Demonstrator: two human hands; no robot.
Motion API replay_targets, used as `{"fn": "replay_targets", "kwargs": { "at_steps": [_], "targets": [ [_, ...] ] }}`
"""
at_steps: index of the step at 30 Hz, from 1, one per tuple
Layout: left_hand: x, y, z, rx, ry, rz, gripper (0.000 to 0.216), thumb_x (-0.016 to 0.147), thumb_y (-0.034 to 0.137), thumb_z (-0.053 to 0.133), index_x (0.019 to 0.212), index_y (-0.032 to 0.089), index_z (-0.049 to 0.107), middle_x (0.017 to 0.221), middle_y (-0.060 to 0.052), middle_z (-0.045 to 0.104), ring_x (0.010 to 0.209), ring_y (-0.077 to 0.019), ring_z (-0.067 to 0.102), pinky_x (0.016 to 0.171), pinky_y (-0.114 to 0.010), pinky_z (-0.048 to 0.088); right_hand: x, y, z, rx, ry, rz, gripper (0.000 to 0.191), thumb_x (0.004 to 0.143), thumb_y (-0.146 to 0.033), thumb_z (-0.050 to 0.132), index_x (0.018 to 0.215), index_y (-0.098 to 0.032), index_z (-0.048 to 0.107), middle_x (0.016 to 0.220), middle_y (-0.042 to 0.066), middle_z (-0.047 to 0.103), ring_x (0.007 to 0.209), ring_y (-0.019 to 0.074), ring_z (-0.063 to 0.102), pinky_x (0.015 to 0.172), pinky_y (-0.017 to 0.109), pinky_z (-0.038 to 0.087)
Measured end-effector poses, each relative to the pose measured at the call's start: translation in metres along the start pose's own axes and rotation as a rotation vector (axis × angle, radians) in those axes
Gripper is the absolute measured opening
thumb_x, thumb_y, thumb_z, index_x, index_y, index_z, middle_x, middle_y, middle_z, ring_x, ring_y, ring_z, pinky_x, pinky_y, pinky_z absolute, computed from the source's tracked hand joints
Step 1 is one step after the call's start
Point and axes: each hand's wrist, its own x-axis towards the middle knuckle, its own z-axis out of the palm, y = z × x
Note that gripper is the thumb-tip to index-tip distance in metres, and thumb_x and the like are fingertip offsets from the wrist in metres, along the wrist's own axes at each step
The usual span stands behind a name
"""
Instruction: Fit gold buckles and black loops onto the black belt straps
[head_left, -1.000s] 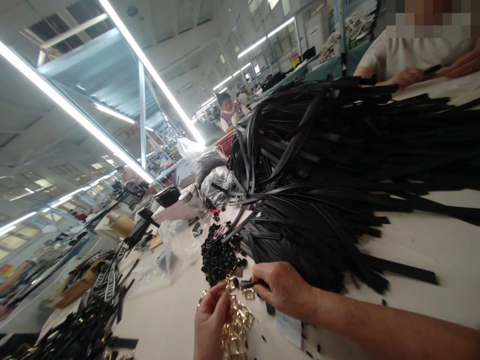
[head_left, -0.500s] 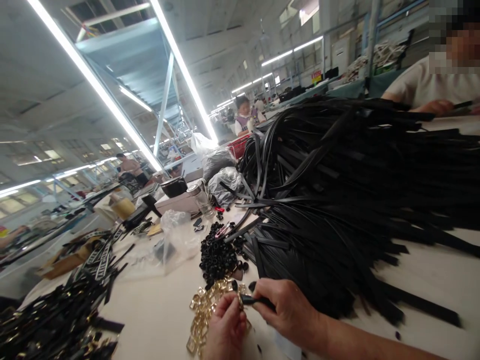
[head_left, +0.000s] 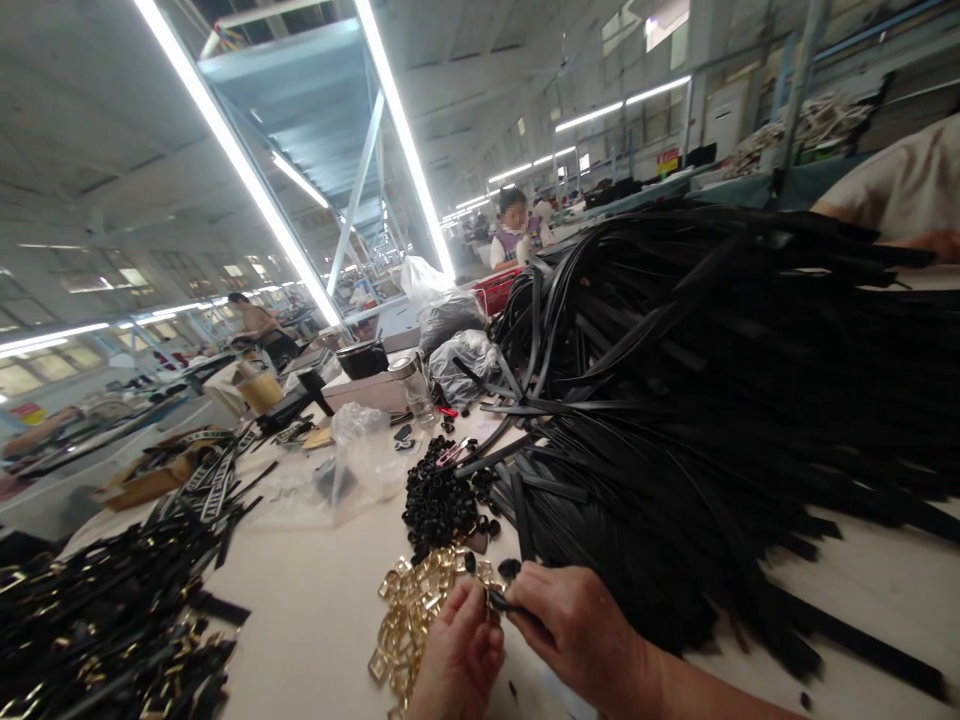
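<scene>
Near the table's front edge, the left hand (head_left: 456, 658) and right hand (head_left: 571, 630) meet, pinching a thin black strap (head_left: 504, 602) by a gold buckle (head_left: 491, 597) (light, limp, best gripped near its end).

Black straps (head_left: 712, 400), gold buckles (head_left: 409, 610), black rings (head_left: 439, 505)
</scene>
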Motion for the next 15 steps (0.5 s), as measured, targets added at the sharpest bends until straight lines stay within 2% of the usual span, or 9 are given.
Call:
{"fn": "replay_targets", "kwargs": {
  "at_steps": [4,6,9,13,15],
  "targets": [
    [-0.009,0.008,0.004,0.039,-0.090,-0.064,0.043,0.053,0.024,0.094,0.085,0.016,0.067,0.069,0.001,0.072,0.046,-0.0073,0.062,0.045,-0.014,0.054,-0.001,-0.003,0.001,0.015,-0.007,-0.060,0.020,0.095,-0.022,0.042,0.079,-0.021,0.053,0.076,0.002,0.063,0.068,0.0146,0.060,0.060,0.028,0.032],
    [-0.012,0.009,0.006,0.024,-0.074,-0.074,0.043,0.051,0.024,0.095,0.083,0.015,0.067,0.071,0.001,0.072,0.045,-0.0054,0.061,0.045,-0.013,0.054,-0.001,-0.003,0.002,0.019,0.021,-0.082,0.021,0.095,-0.020,0.042,0.077,-0.020,0.052,0.073,0.001,0.061,0.066,0.0142,0.058,0.059,0.029,0.031],
    [-0.012,0.006,0.007,0.025,-0.030,-0.046,0.048,0.046,0.025,0.097,0.083,0.015,0.068,0.074,0.001,0.073,0.046,-0.0041,0.061,0.046,-0.012,0.054,-0.001,-0.003,0.003,0.019,0.057,-0.068,0.019,0.094,-0.018,0.043,0.079,-0.020,0.054,0.073,0.001,0.061,0.066,0.0146,0.059,0.059,0.029,0.032],
    [-0.007,0.001,0.006,0.108,-0.040,0.052,0.053,0.051,0.032,0.095,0.095,0.015,0.070,0.069,0.001,0.071,0.044,-0.0040,0.059,0.045,-0.012,0.052,-0.002,-0.002,0.004,0.018,0.058,-0.019,0.017,0.094,-0.018,0.045,0.082,-0.020,0.056,0.075,0.002,0.063,0.069,0.0157,0.061,0.062,0.028,0.033],
    [-0.007,-0.001,0.006,0.105,-0.024,0.090,0.051,0.050,0.032,0.095,0.093,0.015,0.071,0.070,0.000,0.072,0.044,-0.0036,0.058,0.045,-0.012,0.052,-0.003,-0.001,0.005,0.023,0.056,0.013,0.016,0.093,-0.018,0.046,0.080,-0.020,0.056,0.074,0.002,0.063,0.068,0.0157,0.061,0.061,0.028,0.033]
  ]
}}
